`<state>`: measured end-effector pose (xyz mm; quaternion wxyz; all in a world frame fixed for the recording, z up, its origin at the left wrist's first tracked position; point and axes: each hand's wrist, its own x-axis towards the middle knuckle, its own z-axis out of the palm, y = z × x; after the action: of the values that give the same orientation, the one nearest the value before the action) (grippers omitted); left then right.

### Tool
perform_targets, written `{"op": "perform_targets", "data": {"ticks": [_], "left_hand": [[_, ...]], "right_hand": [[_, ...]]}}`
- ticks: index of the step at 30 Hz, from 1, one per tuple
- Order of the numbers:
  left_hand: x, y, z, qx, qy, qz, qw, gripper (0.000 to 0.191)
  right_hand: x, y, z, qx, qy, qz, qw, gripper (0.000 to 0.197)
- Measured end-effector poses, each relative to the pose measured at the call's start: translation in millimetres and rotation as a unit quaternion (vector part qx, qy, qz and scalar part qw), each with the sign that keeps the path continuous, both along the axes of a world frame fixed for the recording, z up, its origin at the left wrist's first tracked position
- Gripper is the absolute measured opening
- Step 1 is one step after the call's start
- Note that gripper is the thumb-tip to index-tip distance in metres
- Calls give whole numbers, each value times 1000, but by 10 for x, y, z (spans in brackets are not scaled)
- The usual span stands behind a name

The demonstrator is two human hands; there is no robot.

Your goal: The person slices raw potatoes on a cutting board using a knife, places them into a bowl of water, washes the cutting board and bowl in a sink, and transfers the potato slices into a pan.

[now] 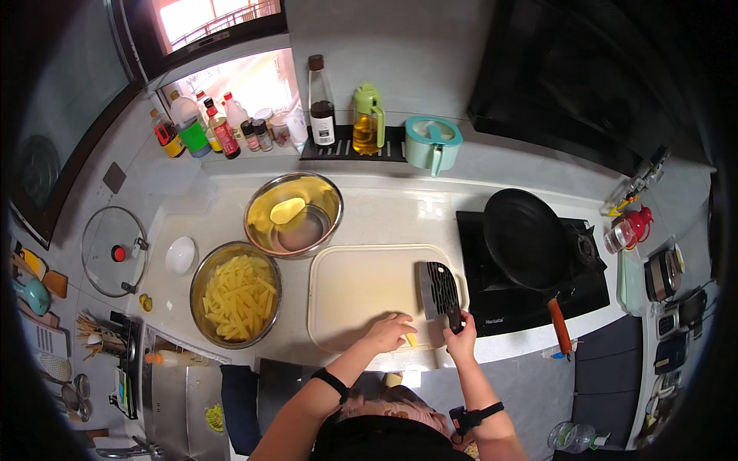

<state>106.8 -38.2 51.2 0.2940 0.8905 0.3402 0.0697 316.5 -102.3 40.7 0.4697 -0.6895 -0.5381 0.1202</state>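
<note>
In my right hand is the handle of a cleaver, whose broad blade has a dark wavy pattern and a hole near its top corner. The blade is over the right side of a cream cutting board. My left hand is at the board's near edge, its fingers on a single yellow potato stick. Left of the board, a steel bowl is heaped with cut potato sticks. Behind that, another steel bowl has one pale yellow potato piece inside.
To the right, a black frying pan sits on the gas hob, its wooden handle projecting past the counter front. A white bowl stands far left. An oil jug and several bottles line the back ledge. A steel sink is lower left.
</note>
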Motion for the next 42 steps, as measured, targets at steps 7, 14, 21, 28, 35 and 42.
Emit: {"op": "perform_targets", "data": {"ticks": [7,14,21,28,35,42], "left_hand": [[-126,82,-259,95,68,168,979,27],[-1227,-3,295,193,-77,470,858,28],[-2622,-82,558,173,111,621,756,43],[-3089,287,603,-94,234,483,838,79],[-3396,475,433,-103,213,451,861,86],[-3354,402,464,-158,240,447,847,94]], "right_hand": [[-69,28,321,-123,141,21,982,46],[-681,453,59,-104,203,175,958,44],[-1694,720,332,-141,252,254,923,44],[-2188,788,219,-97,245,292,919,47],[-2349,676,283,-82,251,265,927,47],[-2404,658,399,-133,339,203,909,45]]}}
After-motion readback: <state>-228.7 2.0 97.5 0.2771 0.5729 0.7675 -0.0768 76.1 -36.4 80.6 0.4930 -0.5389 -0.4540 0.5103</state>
